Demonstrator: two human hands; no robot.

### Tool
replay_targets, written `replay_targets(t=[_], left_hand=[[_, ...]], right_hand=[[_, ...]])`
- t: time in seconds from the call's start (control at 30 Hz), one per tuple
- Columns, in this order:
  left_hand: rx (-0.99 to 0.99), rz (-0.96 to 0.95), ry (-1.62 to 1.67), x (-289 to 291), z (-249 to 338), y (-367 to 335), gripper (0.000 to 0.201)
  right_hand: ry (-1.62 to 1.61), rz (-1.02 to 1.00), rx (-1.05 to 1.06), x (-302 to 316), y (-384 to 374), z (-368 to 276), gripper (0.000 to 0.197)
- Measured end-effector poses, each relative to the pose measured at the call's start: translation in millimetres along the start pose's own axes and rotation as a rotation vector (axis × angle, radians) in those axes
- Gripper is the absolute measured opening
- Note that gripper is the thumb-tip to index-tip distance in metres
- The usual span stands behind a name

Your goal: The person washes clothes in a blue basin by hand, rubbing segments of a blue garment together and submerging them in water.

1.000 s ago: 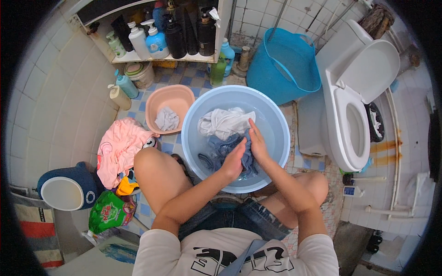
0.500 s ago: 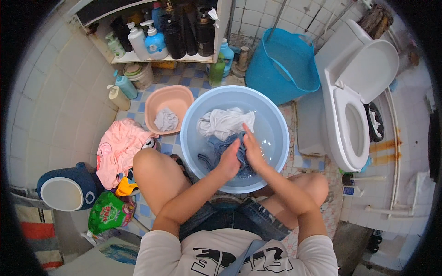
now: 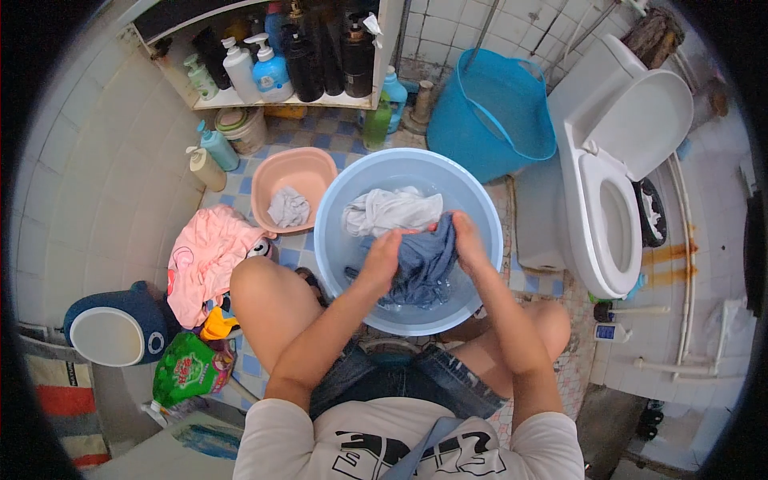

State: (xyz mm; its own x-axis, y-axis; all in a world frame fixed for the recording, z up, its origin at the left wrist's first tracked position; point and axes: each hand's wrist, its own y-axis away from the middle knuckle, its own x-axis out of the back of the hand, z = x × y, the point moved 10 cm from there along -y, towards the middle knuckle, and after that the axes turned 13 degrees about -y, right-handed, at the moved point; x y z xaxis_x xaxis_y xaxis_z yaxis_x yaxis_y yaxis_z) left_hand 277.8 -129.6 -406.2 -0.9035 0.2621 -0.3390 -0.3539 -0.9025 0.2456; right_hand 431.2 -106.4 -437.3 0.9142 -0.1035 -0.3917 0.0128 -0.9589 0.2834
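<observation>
Your left hand (image 3: 382, 258) and right hand (image 3: 466, 240) are both closed on the blue cloth (image 3: 420, 268), bunched between them and raised just above the water at the centre of the basin (image 3: 336, 240). A white cloth (image 3: 390, 210) lies in the same basin at 11 o'clock from your hands, touching the blue one at its upper edge. Risk one: the blue cloth is soaked and hangs heavy below your fists; a loose grip would likely let it drop back and splash water over the rim onto your knees and the tiled floor (image 3: 316, 132). Risk two: vigorous rubbing near the 6 o'clock rim, which sits just beside your legs, could tip or slide the basin on wet tiles. Risk three: dye from the blue cloth may bleed into the white cloth while both share the water. At 10 o'clock, touching the basin, stands a pink bowl (image 3: 308, 164) holding a grey cloth (image 3: 288, 208); a sweeping left elbow could knock it. A pink garment (image 3: 204, 260) lies at 9 o'clock, near enough to catch spill. The blue bucket (image 3: 496, 112) at 1 o'clock and toilet (image 3: 612, 208) at 3 o'clock stand clear.
</observation>
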Motion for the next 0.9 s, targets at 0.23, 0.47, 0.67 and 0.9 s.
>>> replay_targets(t=[0.23, 0.47, 0.67, 0.9], left_hand=[[-0.094, 0.149, -0.390, 34, 21, -12, 0.027], [-0.097, 0.098, -0.907, 27, 44, 0, 0.037], [-0.285, 0.266, -0.256, 54, 81, -1, 0.028], [-0.235, 0.432, -0.155, 87, 90, 4, 0.026]], right_hand=[[0.071, 0.156, 0.093, 9, 6, -40, 0.032], [0.329, -0.009, 0.113, -30, 23, -52, 0.029], [0.766, -0.171, -0.092, -4, 15, -16, 0.024], [0.407, -0.230, -0.186, -20, 24, -31, 0.023]])
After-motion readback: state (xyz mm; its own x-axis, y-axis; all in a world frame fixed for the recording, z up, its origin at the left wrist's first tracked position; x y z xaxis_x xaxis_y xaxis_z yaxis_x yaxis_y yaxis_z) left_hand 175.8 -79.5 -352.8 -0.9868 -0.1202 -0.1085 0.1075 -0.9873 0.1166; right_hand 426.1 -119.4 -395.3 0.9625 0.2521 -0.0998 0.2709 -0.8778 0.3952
